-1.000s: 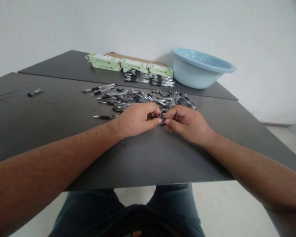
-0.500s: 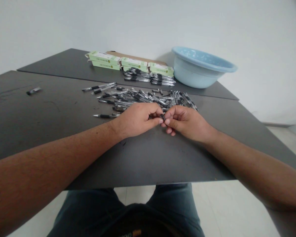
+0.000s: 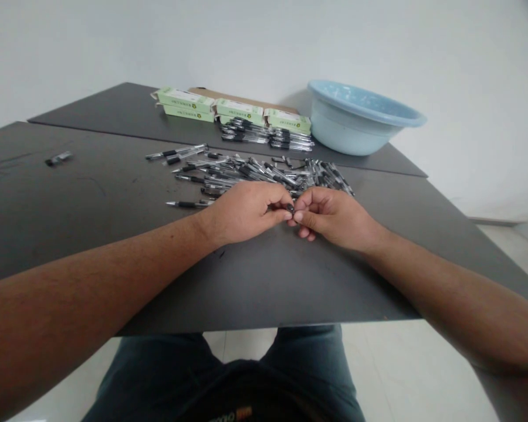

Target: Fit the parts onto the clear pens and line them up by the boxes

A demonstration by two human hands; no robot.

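Left hand (image 3: 250,212) and right hand (image 3: 337,220) pinch small dark pen part (image 3: 290,208) between thumbs and fingertips, just in front of loose gel pens (image 3: 255,170) on grey table (image 3: 264,281). Exact part unclear, mostly covered. Likely light, stiff plastic, a bit slippery; best pinched at its ends. Light blue basin (image 3: 347,126) behind.

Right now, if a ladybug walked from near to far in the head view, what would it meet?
Jeans, left hand beside right hand, loose pens, neatly stacked pens, green boxes, white wall.
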